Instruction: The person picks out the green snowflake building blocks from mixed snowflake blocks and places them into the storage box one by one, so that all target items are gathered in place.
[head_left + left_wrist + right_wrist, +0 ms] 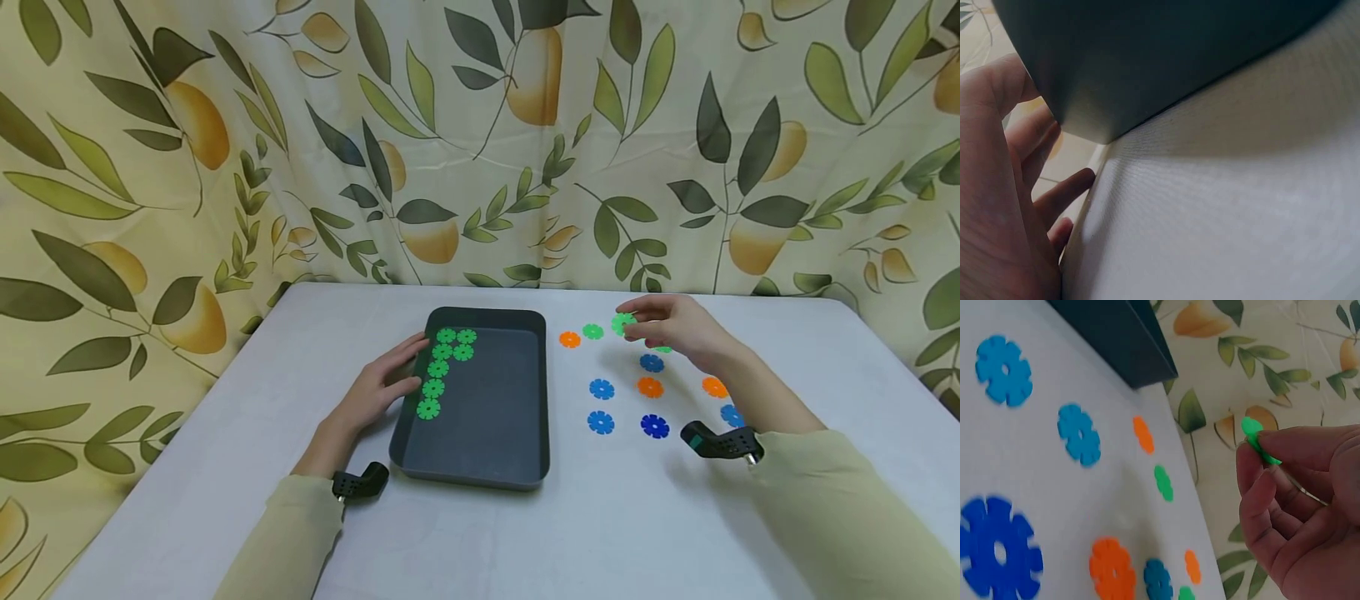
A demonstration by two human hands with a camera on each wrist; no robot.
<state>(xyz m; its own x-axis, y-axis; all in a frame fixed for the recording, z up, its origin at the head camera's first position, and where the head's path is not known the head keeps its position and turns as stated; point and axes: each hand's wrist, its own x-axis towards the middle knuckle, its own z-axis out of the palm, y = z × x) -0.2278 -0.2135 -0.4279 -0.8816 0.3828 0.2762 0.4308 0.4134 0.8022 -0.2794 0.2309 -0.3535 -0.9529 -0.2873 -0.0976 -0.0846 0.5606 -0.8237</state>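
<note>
My right hand point(678, 331) pinches a green notched plastic disc point(622, 322) between thumb and fingertips, above the table at the back right. In the right wrist view the same green disc point(1251, 427) is seen nearly edge-on. A dark grey rectangular tray point(487, 442) holds several green discs point(438, 368) along its left side, in a column with two beside the top ones. My left hand point(375, 392) touches the tray's left wall with loosely extended fingers. From the left wrist, the tray's outer wall point(1147, 56) shows beside those fingers.
Right of the tray lie loose discs: light blue point(601, 422), dark blue point(655, 427), orange point(570, 339) and green point(592, 332). The right hand and wrist hide part of this group. A leaf-patterned curtain point(480, 167) hangs behind the white table point(480, 542).
</note>
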